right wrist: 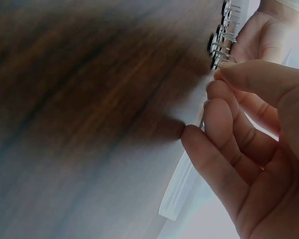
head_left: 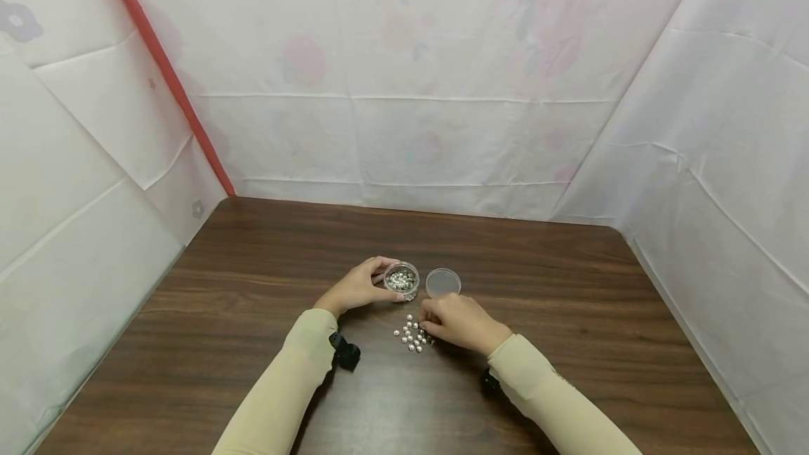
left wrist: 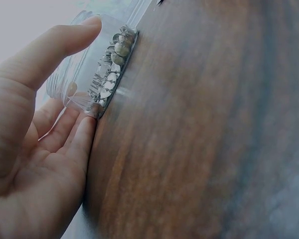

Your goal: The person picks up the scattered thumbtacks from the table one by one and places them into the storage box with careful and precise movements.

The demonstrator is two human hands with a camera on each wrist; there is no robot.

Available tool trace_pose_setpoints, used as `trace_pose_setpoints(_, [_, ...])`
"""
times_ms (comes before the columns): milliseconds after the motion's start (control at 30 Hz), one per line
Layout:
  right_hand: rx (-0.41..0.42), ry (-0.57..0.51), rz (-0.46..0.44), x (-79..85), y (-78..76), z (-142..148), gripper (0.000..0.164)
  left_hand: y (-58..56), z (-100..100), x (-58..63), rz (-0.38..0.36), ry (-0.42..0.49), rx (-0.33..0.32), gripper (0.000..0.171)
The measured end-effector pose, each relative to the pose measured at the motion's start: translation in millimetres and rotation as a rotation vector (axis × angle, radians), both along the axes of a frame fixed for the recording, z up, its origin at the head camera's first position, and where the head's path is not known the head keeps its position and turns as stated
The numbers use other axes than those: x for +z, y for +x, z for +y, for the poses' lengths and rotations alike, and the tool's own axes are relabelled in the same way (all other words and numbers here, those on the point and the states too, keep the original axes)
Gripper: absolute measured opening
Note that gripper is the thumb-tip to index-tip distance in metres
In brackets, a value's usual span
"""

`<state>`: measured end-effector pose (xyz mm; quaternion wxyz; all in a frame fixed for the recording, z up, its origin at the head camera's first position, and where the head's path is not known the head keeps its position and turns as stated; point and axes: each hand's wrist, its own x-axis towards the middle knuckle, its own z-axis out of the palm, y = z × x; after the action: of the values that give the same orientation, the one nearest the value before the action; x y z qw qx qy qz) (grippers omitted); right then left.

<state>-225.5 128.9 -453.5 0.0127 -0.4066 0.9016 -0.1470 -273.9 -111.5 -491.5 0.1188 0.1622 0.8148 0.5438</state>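
My left hand (head_left: 359,288) holds a small clear plastic jar (left wrist: 65,69) that stands uncapped on the table. Its thumb lies on one side and the fingers curve round the other. Silver thumbtacks (head_left: 401,280) cover the jar's bottom. In front of the jar, several loose thumbtacks (head_left: 411,347) lie in a scattered cluster, and the right wrist view shows some with pins pointing up. At the cluster's right edge, my right hand (head_left: 464,321) has its thumb and forefinger together at a thumbtack, pinching it; the fingertips largely hide it. Its other fingers are curled, touching the table.
A round clear lid (head_left: 443,282) lies on the table right of the jar, just beyond my right hand. The brown wood-grain table (head_left: 253,328) is bordered by white cloth walls (head_left: 417,146) at the back and both sides. Black straps circle both wrists.
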Motion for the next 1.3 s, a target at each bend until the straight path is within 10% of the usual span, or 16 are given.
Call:
trace_pose_setpoints(867, [-0.063,-0.105,0.006,9.0,-13.7,5.2,0.005,12.2,2.9,21.7,0.004,0.020,-0.032,0.067])
trace_pose_setpoints(1300, [-0.099,-0.150,0.034,19.1,-25.7,-3.6,0.004,-0.6,-0.7,-1.0,0.004,0.014,-0.014,0.068])
